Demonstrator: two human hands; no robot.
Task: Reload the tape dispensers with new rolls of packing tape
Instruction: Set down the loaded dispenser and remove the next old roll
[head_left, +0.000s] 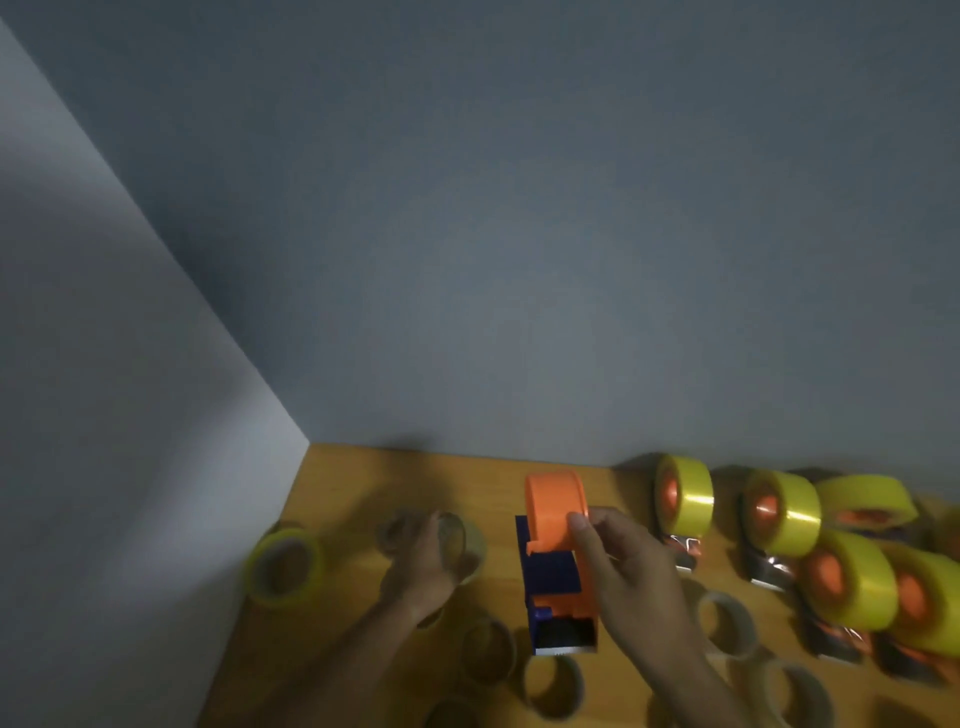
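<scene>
Grey walls meet at the desk's (363, 483) far left corner. My right hand (623, 561) reaches in from the near edge, thumb and fingers pinching the orange wheel of the empty dispenser (556, 561) standing mid-desk. My left hand (421, 566) grips a blurred cardboard core (457, 535) left of it. One fresh yellow roll (285, 566) stands near the left edge; loaded dispensers (685, 499) line the right.

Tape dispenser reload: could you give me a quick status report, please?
Right hand grips orange dispenser, no roll on it. Left hand holds blurred roll. Loaded dispensers at right, nothing blocking.
</scene>
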